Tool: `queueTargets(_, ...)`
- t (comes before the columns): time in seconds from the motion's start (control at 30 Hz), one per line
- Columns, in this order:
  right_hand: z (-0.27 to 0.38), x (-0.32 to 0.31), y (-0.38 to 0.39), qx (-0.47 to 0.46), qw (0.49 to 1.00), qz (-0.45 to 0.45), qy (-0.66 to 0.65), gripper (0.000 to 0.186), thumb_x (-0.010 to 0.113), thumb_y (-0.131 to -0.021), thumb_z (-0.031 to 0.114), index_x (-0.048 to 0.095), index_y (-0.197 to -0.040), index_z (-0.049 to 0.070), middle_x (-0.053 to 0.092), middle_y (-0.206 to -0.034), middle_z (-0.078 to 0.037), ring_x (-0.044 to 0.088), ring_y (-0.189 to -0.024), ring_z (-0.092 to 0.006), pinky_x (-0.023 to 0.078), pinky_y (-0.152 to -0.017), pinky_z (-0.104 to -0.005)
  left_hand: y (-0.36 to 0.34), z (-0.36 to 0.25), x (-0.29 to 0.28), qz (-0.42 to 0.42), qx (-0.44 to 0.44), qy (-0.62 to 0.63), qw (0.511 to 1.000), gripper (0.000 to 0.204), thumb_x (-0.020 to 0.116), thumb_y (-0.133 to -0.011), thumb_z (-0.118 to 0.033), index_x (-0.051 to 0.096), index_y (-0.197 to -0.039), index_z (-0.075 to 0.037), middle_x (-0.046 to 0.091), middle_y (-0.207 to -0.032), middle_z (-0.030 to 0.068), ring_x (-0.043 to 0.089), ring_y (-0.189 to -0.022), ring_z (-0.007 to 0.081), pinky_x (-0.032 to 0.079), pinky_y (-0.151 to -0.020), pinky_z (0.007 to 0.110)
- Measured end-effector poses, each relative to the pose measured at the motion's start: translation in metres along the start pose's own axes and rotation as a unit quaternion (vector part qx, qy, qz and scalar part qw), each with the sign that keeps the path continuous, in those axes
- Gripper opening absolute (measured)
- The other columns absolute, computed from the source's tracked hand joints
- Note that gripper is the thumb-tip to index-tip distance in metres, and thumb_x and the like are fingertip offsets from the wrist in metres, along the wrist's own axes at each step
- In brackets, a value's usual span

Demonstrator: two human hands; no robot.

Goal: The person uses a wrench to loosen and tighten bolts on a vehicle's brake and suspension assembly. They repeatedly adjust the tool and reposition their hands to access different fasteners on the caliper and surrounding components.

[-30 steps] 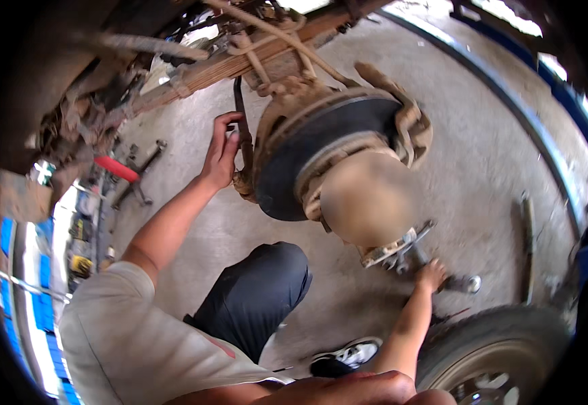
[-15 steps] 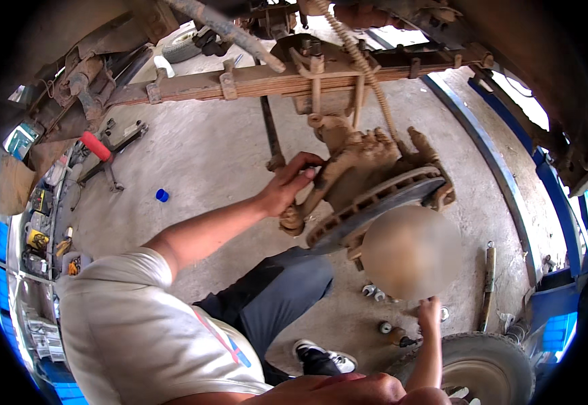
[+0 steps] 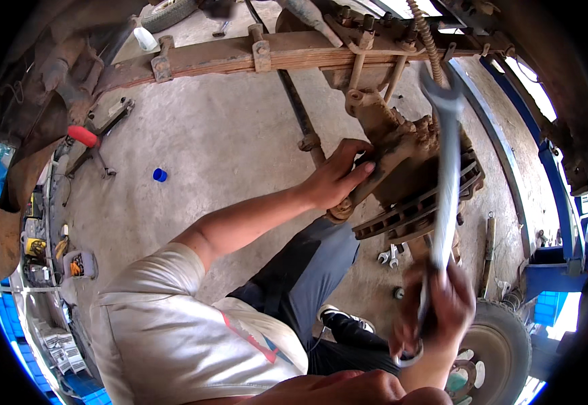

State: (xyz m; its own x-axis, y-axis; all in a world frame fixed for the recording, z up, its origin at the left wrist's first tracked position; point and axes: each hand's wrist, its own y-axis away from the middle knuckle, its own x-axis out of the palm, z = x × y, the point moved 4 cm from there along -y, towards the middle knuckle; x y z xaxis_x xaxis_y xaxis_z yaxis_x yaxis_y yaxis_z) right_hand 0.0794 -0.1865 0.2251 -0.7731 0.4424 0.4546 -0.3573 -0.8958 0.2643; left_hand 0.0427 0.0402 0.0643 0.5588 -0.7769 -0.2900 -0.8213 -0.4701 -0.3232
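Note:
My right hand [image 3: 442,307] is raised and closed around a large combination wrench [image 3: 448,182]. The wrench's open jaw points up and away from me, and its ring end shows below my fist; both hand and tool are somewhat smeared by motion. My left hand [image 3: 341,174] grips the arm of a rusty, dirt-caked steering knuckle [image 3: 398,158], with the thumb on top. A vented brake disc [image 3: 392,223] sits on the near side of the knuckle, partly hidden behind the wrench. Below my left hand, a ball joint end [image 3: 340,211] hangs from the arm.
A leaf spring [image 3: 206,59] crosses above, with a coiled hose [image 3: 425,34] hanging at its right. Several wrenches [image 3: 392,255] and a tyre [image 3: 510,337] lie on the floor at right. A blue cap [image 3: 159,175], a red-handled stand [image 3: 83,136] and a tool shelf [image 3: 41,290] are at left.
My right hand has come up from low near the floor, now with the wrench in it. My left hand keeps its hold on the knuckle arm. The whole view has shifted.

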Motion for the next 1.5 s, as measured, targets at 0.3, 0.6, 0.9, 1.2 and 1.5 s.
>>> queueTargets(0.3,-0.007,0.047,-0.120,0.032,0.995,0.030,-0.094,0.035,0.043,-0.100,0.027,0.055,-0.105,-0.005,0.045,-0.060,-0.004,0.039,-0.038,-0.0120,0.042,-0.033,-0.0293,0.005,-0.009,-0.005,-0.014,-0.013,0.080,0.997,0.041,0.048,-0.097,-0.035,0.044,-0.123,-0.003,0.046,-0.118,0.0190,0.049,-0.114,0.0327,0.038,-0.097,0.039)
queueTargets(0.6,-0.005,0.042,-0.120,-0.024,0.991,-0.119,0.046,0.033,0.048,-0.098,0.031,0.062,-0.105,0.002,0.046,-0.062,0.001,0.040,-0.045,-0.0085,0.032,-0.039,-0.0230,0.003,-0.010,-0.008,-0.066,-0.029,0.014,0.997,0.040,0.053,-0.095,-0.031,0.045,-0.123,-0.003,0.048,-0.117,0.0193,0.052,-0.109,0.0348,0.042,-0.092,0.039)
queueTargets(0.9,-0.006,0.059,-0.129,-0.078,0.992,-0.040,0.089,0.017,0.056,-0.094,0.018,0.051,-0.091,0.002,0.050,-0.063,-0.004,0.047,-0.044,-0.0133,0.039,-0.040,-0.0274,0.004,-0.004,-0.011,-0.053,-0.093,0.058,0.993,0.031,0.052,-0.088,-0.016,0.043,-0.115,-0.004,0.049,-0.110,0.0189,0.052,-0.104,0.0364,0.042,-0.090,0.042)
queueTargets(1.2,-0.004,0.080,-0.143,-0.051,0.993,-0.064,0.091,0.018,0.054,-0.093,0.017,0.050,-0.092,-0.001,0.050,-0.060,-0.006,0.048,-0.041,-0.0164,0.041,-0.038,-0.0309,0.004,0.010,-0.004,-0.021,0.012,0.281,0.959,0.039,0.062,-0.083,-0.009,0.034,-0.111,-0.011,0.042,-0.089,-0.0016,0.046,-0.084,0.0081,0.044,-0.077,0.027)
queueTargets(1.5,-0.004,0.085,-0.159,-0.066,0.991,-0.089,0.077,0.014,0.055,-0.092,0.015,0.052,-0.086,0.003,0.049,-0.065,-0.003,0.044,-0.046,-0.0120,0.037,-0.043,-0.0268,0.006,0.010,0.003,-0.027,0.022,0.275,0.961,0.069,0.068,-0.079,-0.009,0.027,-0.134,-0.009,0.047,-0.120,0.0070,0.047,-0.111,0.0160,0.042,-0.095,0.032)
